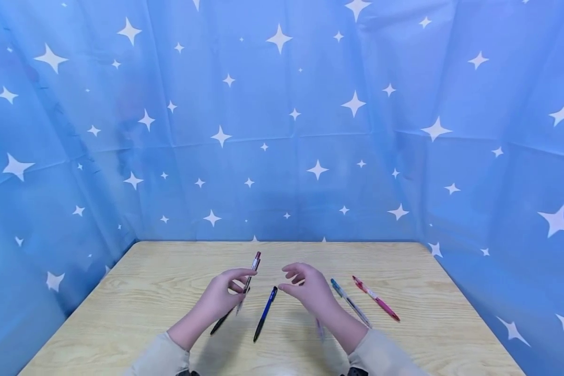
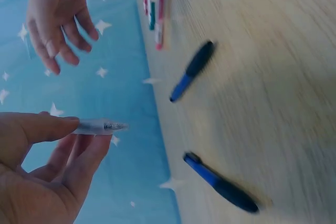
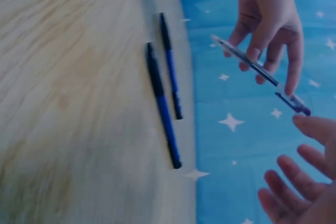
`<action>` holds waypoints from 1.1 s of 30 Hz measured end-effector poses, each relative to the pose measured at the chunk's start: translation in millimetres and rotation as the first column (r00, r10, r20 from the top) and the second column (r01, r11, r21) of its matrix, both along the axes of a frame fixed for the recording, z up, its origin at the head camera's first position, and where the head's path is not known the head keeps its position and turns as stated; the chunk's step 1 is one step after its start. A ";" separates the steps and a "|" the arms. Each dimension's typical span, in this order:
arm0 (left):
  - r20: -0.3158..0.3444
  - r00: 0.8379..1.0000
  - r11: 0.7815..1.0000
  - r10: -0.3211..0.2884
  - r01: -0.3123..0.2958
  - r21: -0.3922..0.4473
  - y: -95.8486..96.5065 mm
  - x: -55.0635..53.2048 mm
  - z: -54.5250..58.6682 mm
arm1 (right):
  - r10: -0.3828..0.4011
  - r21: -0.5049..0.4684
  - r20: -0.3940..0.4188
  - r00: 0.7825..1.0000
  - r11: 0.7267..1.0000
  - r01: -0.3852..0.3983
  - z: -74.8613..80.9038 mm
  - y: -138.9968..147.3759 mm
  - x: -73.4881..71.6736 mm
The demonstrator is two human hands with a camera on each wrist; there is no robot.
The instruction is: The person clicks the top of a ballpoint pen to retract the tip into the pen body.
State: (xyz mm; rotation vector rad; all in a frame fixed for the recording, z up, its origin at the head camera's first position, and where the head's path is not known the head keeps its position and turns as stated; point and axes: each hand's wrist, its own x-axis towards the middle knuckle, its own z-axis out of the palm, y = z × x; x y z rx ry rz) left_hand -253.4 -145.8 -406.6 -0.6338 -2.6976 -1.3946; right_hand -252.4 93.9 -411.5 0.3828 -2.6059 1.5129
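Observation:
My left hand pinches a clear-barrelled pen between thumb and fingers, above the table. The pen slants, its dark red clip end up and its clear tip down; the tip points out past the fingers in the left wrist view. My right hand hovers to the right with loosely bent fingers and holds nothing. In the right wrist view, its thumb is close by the clip end of the held pen. Below and between the hands lies a blue pen with black ends. A similar pen lies partly behind my left hand.
On the right of the wooden table lie a teal-ended clear pen and a pink pen. A pale purple pen is mostly hidden by my right forearm. A blue starred curtain surrounds the table's back and sides.

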 end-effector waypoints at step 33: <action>0.113 0.986 0.888 0.125 -0.060 -0.456 -79.6 -38.7 -38.1 | 0.230 0.573 0.021 0.973 0.795 -0.200 -33.0 -22.9 6.2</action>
